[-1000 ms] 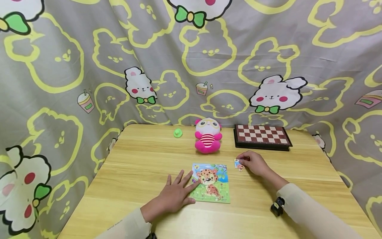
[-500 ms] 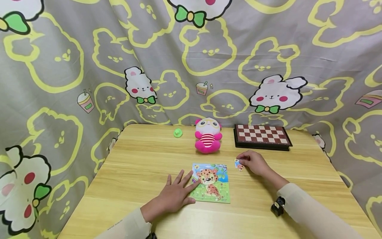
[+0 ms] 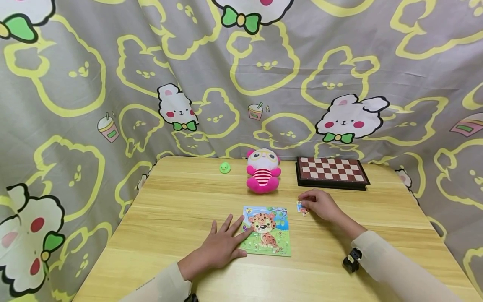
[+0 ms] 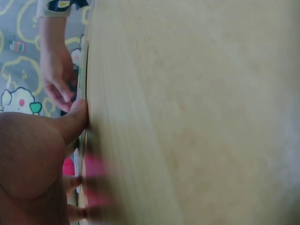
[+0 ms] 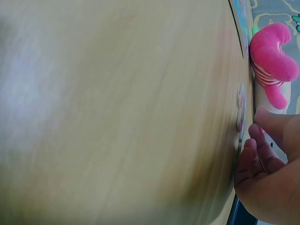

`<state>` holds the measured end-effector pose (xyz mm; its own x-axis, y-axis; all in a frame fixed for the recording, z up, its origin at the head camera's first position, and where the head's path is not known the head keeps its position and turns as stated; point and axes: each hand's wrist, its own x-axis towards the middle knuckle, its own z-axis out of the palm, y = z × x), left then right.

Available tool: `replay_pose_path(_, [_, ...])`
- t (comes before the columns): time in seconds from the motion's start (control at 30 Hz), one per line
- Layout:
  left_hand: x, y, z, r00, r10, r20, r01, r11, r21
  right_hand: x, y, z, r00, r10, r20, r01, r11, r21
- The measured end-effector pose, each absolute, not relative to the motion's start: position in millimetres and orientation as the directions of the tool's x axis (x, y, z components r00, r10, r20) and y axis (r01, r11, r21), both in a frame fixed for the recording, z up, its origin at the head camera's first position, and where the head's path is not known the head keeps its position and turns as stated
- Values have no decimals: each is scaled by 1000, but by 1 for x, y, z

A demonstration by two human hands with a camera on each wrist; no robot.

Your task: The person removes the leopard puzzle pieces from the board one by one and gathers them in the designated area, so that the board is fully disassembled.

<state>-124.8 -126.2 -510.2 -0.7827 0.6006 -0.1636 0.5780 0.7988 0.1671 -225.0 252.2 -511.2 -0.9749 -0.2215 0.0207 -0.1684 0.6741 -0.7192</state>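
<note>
A square leopard picture puzzle (image 3: pixel 268 228) lies flat on the table. My left hand (image 3: pixel 220 248) rests at its left side, fingers spread, the index finger over the picture and the thumb at the lower left edge. Right of the puzzle is a small puzzle piece (image 3: pixel 299 207) with blue and spotted orange parts; it may be more than one piece joined. My right hand (image 3: pixel 321 205) pinches it at its right side with curled thumb and fingers, which partly cover it. In the right wrist view the piece (image 5: pixel 241 112) sits low at the tabletop beside the fingertips.
A pink plush panda (image 3: pixel 263 172) with a striped belly sits behind the puzzle. To its left is a small green duck (image 3: pixel 224 167). A checkered board box (image 3: pixel 332 172) lies at the back right. A patterned curtain (image 3: pixel 211 63) hangs behind the wooden table (image 3: pixel 170 197).
The right fingers have shifted very slightly over the puzzle piece, covering a little more of it. My left hand and the leopard puzzle have stayed in place.
</note>
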Motion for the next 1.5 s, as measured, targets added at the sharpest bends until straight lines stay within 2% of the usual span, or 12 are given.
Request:
replay_pose_path(0.3, [-125, -127, -510, -781, 601, -168, 577, 798, 173, -222, 232, -502, -968, -247, -36, -123, 598, -792])
replay_pose_path(0.67, [-123, -126, -506, -772, 615, -160, 586, 786, 197, -219, 205, -499, -952, -307, -3, -192, 601, -776])
replay_pose_path(1.5, [-125, -126, -510, -783, 600, -166, 580, 800, 155, -201, 145, -500, -890, -456, 0, -262, 511, -819])
